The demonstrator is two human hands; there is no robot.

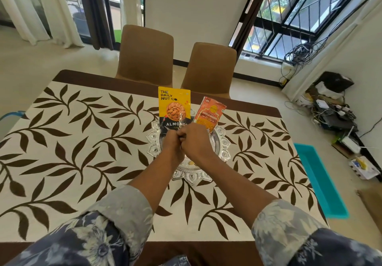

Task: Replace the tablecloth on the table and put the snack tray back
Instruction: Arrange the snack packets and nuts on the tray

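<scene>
A cream tablecloth [82,141] with brown leaf print covers the table. On its middle sits an ornate silver snack tray [224,152]. A yellow and black almonds pouch [173,105] stands upright on the tray's far left part. An orange snack packet [210,113] leans at the far right. My left hand [172,144] grips the bottom of the almonds pouch. Pressed against it, my right hand [195,141] closes on the orange packet's lower end. Both hands hide the tray's centre.
Two brown chairs [145,56] [209,67] stand at the table's far side. A turquoise bin [321,181] lies on the floor to the right. Cables and boxes [330,108] clutter the right wall. Curtains and windows are behind.
</scene>
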